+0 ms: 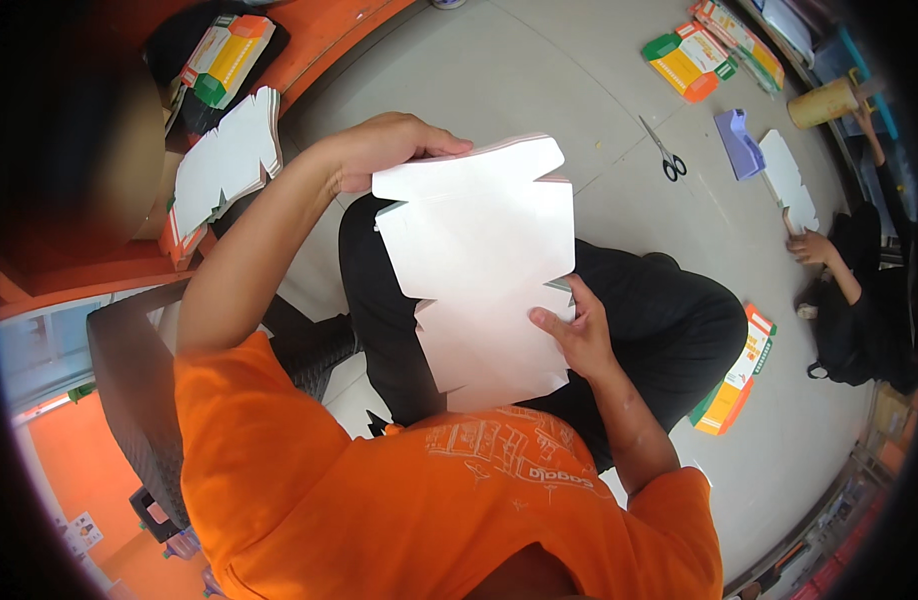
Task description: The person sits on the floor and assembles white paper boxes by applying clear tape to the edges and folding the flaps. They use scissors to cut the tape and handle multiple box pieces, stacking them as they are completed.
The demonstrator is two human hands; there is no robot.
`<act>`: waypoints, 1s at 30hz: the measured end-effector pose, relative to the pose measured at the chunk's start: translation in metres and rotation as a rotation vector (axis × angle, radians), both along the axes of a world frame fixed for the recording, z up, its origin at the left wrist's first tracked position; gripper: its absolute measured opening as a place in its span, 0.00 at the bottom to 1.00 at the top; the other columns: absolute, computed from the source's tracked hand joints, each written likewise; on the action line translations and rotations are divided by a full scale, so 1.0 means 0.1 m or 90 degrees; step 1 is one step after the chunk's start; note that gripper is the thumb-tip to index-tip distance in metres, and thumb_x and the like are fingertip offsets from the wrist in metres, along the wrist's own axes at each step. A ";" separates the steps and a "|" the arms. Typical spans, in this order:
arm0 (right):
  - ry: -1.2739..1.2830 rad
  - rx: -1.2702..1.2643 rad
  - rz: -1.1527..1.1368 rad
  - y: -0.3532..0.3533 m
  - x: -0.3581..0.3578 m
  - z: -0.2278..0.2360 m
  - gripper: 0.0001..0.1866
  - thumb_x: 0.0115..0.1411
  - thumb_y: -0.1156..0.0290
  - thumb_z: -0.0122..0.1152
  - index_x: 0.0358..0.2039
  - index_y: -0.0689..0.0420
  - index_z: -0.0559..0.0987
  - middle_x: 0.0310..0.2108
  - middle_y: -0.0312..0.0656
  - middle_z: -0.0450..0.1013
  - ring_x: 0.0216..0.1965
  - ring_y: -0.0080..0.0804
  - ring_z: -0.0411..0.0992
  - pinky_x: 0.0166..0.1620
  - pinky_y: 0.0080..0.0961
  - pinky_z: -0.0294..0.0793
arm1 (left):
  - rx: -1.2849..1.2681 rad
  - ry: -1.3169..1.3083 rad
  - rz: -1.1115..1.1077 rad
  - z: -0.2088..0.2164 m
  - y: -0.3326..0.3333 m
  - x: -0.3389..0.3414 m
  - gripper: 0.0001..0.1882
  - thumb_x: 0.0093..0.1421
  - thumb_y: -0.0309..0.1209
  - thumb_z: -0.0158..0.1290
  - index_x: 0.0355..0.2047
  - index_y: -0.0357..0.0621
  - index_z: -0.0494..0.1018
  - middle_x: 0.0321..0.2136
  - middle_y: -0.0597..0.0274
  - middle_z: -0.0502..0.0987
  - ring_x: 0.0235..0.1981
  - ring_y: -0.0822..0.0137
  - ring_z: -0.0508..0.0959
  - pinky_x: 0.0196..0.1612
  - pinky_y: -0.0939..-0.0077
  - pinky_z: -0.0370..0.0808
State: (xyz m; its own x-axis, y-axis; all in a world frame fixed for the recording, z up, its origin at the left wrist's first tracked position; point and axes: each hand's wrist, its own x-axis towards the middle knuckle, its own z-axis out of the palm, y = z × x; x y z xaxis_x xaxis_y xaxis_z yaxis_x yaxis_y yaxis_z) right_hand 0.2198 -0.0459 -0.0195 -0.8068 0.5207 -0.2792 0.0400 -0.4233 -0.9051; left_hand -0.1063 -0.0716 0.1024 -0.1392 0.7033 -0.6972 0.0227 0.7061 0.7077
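Observation:
I sit with a stack of flat white die-cut carton blanks (479, 265) held up over my lap. My left hand (384, 150) grips the stack's far top corner, fingers curled over its edge. My right hand (571, 335) holds the near right edge, thumb on the white face. The blanks show their plain side; the edges look pinkish. My black trousers (669, 320) and orange shirt (379, 480) lie below.
Another pile of white blanks (224, 160) rests on the orange surface at left, with coloured folded cartons (229, 55) behind. Scissors (664, 152), a purple tray (737, 142) and more cartons (689, 60) lie on the grey floor. A second person (859, 290) sits at right.

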 end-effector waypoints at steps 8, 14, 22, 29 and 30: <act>-0.079 0.054 0.017 0.28 -0.14 0.20 0.20 0.58 0.75 0.69 0.51 0.62 0.75 0.43 0.37 0.76 0.42 0.21 0.73 0.47 0.21 0.74 | 0.045 -0.020 -0.083 0.06 0.05 -0.19 0.29 0.64 0.50 0.55 0.51 0.34 0.76 0.45 0.54 0.80 0.44 0.70 0.79 0.53 0.75 0.71; -0.157 0.114 0.127 0.92 -0.18 0.75 0.21 0.59 0.72 0.68 0.51 0.62 0.74 0.44 0.39 0.75 0.47 0.24 0.71 0.53 0.23 0.70 | 0.133 0.047 -0.117 0.14 0.01 -0.05 0.32 0.64 0.47 0.57 0.60 0.35 0.68 0.54 0.55 0.75 0.55 0.67 0.74 0.62 0.75 0.63; -0.307 0.564 0.273 1.61 -0.28 1.53 0.36 0.57 0.57 0.69 0.60 0.63 0.68 0.54 0.49 0.71 0.55 0.39 0.68 0.61 0.29 0.63 | 0.375 -0.108 0.092 -0.09 -0.18 0.20 0.28 0.64 0.36 0.56 0.60 0.33 0.65 0.50 0.56 0.76 0.49 0.68 0.76 0.55 0.73 0.72; -0.028 0.647 -0.459 1.91 0.03 1.75 0.40 0.61 0.51 0.64 0.64 0.62 0.60 0.59 0.50 0.66 0.62 0.41 0.64 0.64 0.36 0.59 | 0.525 -0.157 0.362 -0.28 -0.35 0.26 0.26 0.69 0.35 0.49 0.61 0.31 0.62 0.54 0.51 0.73 0.52 0.62 0.76 0.56 0.65 0.73; -0.006 0.517 -0.583 1.80 0.10 1.58 0.41 0.62 0.50 0.63 0.65 0.62 0.58 0.60 0.51 0.65 0.63 0.41 0.63 0.65 0.36 0.58 | 0.554 -0.169 0.399 -0.34 -0.35 0.26 0.26 0.70 0.36 0.48 0.62 0.31 0.61 0.55 0.51 0.73 0.53 0.61 0.76 0.56 0.64 0.73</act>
State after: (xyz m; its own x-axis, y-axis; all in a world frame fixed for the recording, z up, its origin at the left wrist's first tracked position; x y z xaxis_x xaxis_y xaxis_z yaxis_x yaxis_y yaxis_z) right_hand 0.2293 0.1338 0.1388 -0.0499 0.9204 0.3877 0.0317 0.3894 -0.9205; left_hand -0.0799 -0.1068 0.0685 -0.5611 0.8256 -0.0592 -0.3916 -0.2018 0.8977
